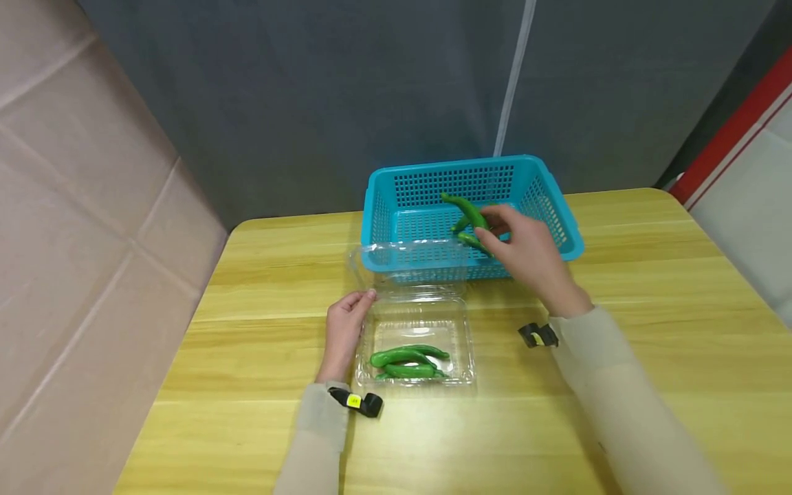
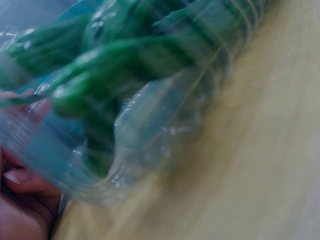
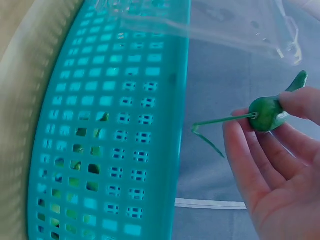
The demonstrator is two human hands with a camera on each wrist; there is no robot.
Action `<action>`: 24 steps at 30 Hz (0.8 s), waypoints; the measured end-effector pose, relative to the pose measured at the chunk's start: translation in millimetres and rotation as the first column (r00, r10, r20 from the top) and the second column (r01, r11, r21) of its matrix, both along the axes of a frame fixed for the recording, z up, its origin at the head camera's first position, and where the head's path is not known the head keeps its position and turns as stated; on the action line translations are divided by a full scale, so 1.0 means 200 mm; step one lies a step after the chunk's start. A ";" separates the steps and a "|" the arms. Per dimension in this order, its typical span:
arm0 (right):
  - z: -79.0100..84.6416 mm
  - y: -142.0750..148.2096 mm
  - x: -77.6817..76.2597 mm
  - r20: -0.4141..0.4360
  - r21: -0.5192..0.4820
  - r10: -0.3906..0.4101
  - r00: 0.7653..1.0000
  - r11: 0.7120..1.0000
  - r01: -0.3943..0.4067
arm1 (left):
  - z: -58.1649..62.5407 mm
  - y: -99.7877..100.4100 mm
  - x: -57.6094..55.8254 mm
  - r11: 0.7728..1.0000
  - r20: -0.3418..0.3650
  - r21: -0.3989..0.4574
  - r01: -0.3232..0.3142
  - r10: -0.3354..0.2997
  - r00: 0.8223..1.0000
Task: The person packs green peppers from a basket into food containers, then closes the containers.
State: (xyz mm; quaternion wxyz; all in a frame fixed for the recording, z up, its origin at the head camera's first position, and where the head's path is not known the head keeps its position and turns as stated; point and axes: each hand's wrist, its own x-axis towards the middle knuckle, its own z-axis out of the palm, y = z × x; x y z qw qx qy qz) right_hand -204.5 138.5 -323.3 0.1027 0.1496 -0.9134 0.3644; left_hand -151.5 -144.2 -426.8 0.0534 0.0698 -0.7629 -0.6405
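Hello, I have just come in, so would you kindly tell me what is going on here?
A person's right hand holds a long, glossy green pepper above a blue perforated plastic basket. The left hand grips the edge of a clear, hinged plastic box, whose lid is open. A few green peppers lie in the box's near half, and more are in the basket.

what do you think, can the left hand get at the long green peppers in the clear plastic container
Probably yes: the left hand pinches the edge of the clear plastic container, the lid is folded back, and nothing seems to cover the long green peppers; the hand likely must let go first.
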 end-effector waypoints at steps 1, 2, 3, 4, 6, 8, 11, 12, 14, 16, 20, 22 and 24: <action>0.00 0.00 0.01 -0.009 -0.008 0.000 1.000 1.000 -0.001 | 0.00 0.00 0.00 1.000 -0.002 0.005 0.001 -0.001 1.000; 0.00 -0.01 0.02 -0.019 -0.015 -0.002 1.000 1.000 0.002 | 0.00 0.00 0.00 1.000 -0.005 0.012 0.003 -0.003 1.000; 0.00 -0.01 0.03 -0.025 -0.024 -0.002 1.000 1.000 0.001 | 0.00 0.00 0.00 1.000 -0.008 0.018 0.004 -0.004 1.000; -0.01 -0.01 0.04 -0.029 -0.038 -0.002 1.000 0.999 0.001 | -0.01 0.00 0.00 1.000 -0.012 0.022 0.006 -0.005 1.000; -0.01 -0.02 0.06 -0.037 -0.068 -0.004 0.999 0.998 0.001 | -0.01 0.00 0.00 1.000 -0.019 0.028 0.007 -0.006 1.000; -0.02 -0.02 0.08 -0.043 -0.105 -0.007 0.999 0.994 0.003 | -0.01 0.00 0.00 1.000 -0.020 0.027 0.007 -0.006 1.000; -0.03 -0.03 0.11 -0.055 -0.175 -0.012 0.998 0.985 0.002 | -0.05 -0.01 -0.02 1.000 -0.026 0.017 -0.011 0.012 1.000; -0.04 -0.03 0.12 -0.063 -0.198 -0.013 0.998 0.980 0.001 | -0.07 -0.01 -0.03 1.000 -0.029 0.014 -0.019 0.019 0.999; -0.05 -0.03 0.13 -0.072 -0.244 -0.018 0.997 0.970 0.000 | -0.11 -0.02 -0.05 0.999 -0.037 0.010 -0.034 0.034 0.999; -0.06 -0.03 0.14 -0.072 -0.288 -0.028 0.997 0.958 0.006 | -0.16 -0.03 -0.07 0.999 -0.045 0.005 -0.050 0.050 0.998; -0.07 -0.04 0.17 -0.050 -0.372 -0.038 0.998 0.928 0.017 | -0.16 -0.03 -0.07 0.999 -0.049 0.014 -0.051 0.051 0.997; -0.06 -0.05 0.20 -0.041 -0.400 -0.035 0.999 0.916 0.016 | -0.16 -0.03 -0.07 0.999 -0.047 0.014 -0.049 0.050 0.998; -0.03 -0.07 0.23 -0.038 -0.423 -0.028 0.999 0.906 0.009 | -0.16 -0.03 -0.07 0.999 -0.050 0.013 -0.047 0.048 0.998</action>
